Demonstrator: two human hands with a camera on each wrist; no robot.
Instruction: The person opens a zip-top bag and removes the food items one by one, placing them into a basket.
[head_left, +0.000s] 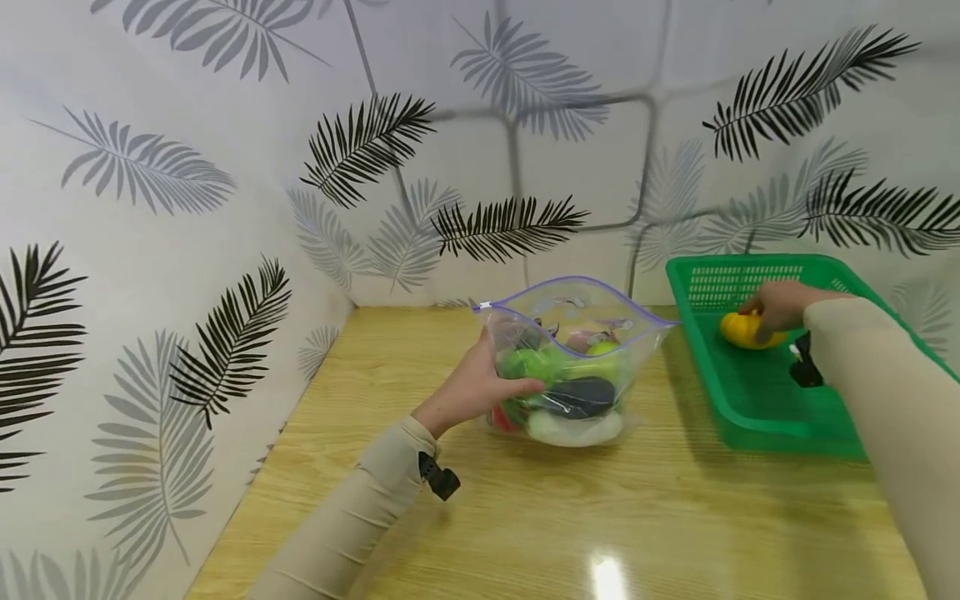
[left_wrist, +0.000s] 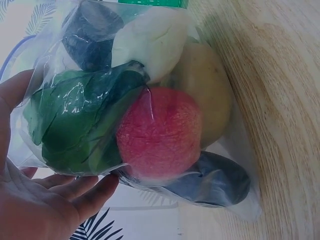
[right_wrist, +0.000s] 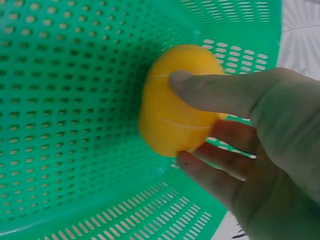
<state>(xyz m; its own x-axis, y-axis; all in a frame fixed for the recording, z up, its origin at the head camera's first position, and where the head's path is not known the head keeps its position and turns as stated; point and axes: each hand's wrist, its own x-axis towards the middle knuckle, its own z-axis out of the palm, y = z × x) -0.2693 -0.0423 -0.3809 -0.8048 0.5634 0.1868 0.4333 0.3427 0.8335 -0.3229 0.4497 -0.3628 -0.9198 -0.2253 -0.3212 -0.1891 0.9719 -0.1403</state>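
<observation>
My left hand holds the left side of a clear zip bag with a purple seal, thumb in front and fingers round the side. The bag stands on the table with its mouth spread. Through the plastic show a red round fruit, green leaves, a white piece, a tan one and a dark eggplant-like one. Inside the green basket, my right hand grips a smooth yellow oblong fruit or vegetable, thumb on one side and fingertips on the other.
The basket, with slotted walls, stands on the wooden table right of the bag, near the back wall. A wall covering with feather patterns runs behind and left of the table. Black wrist cameras sit on both sleeves.
</observation>
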